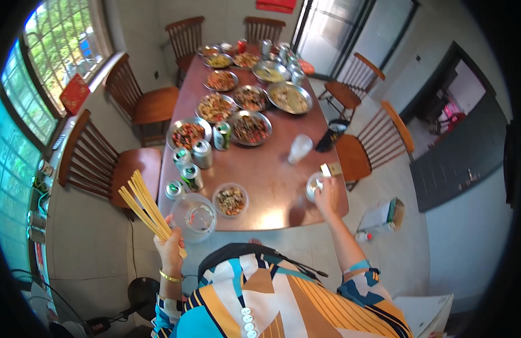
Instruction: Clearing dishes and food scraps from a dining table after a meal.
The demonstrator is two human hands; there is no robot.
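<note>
My left hand [171, 249] is wrapped round a bundle of wooden chopsticks [143, 204], which slants up and to the left. Beside its fingers a clear plastic bowl [194, 216] with scraps in it overhangs the near table edge; whether the fingers also touch its rim is unclear. At the table's right side my right hand [328, 197] is closed at the rim of a small clear bowl [312, 186] with something white in it. A small gold box [331, 169] lies just beyond those fingers. Farther in stands a translucent plastic cup [300, 149].
A round container of food [230, 200] sits near the front edge. Several drink cans [202, 154] stand at the left, and metal dishes of food [251, 128] run down the long table [255, 186]. Wooden chairs [133, 166] line both sides. A carton [381, 216] stands on the floor at right.
</note>
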